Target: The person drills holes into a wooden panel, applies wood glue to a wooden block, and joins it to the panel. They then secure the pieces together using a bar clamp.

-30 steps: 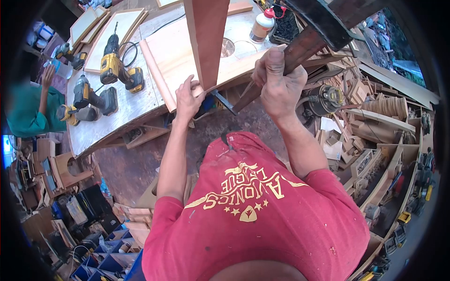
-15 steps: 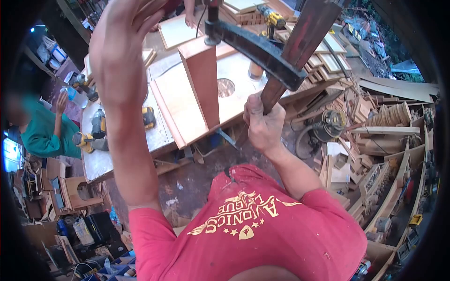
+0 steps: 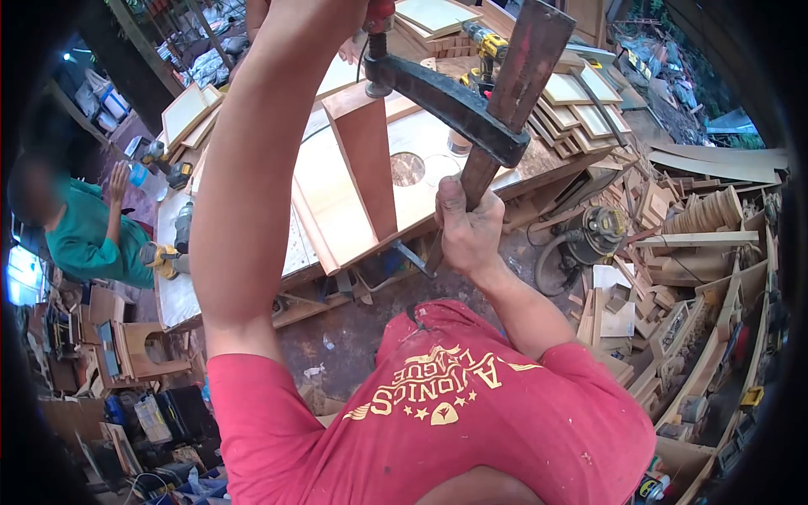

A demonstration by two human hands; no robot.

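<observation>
A dark metal bar clamp (image 3: 446,99) is held up in front of me, its bar slanting to the upper right. My right hand (image 3: 471,225) is wrapped round the lower end of the bar, thumb along it. At the top edge, my left hand (image 3: 332,15) is at the clamp's red screw handle (image 3: 381,12) and appears closed on it; most of its fingers are cut off by the frame. Beyond the clamp a wooden box-like piece (image 3: 364,172) with an upright board rests at the near edge of the workbench (image 3: 181,295).
Cordless drills (image 3: 486,46) and stacked framed panels (image 3: 581,105) are on the bench. A person in a green top (image 3: 97,231) is at the left. Another hand (image 3: 348,52) shows beyond the bench. A shop vacuum (image 3: 599,231) and wood offcuts crowd the right.
My left hand has moved up and right, from beside the clamp to its screw handle. The clamp and my right hand have shifted slightly, the grip on the bar unchanged.
</observation>
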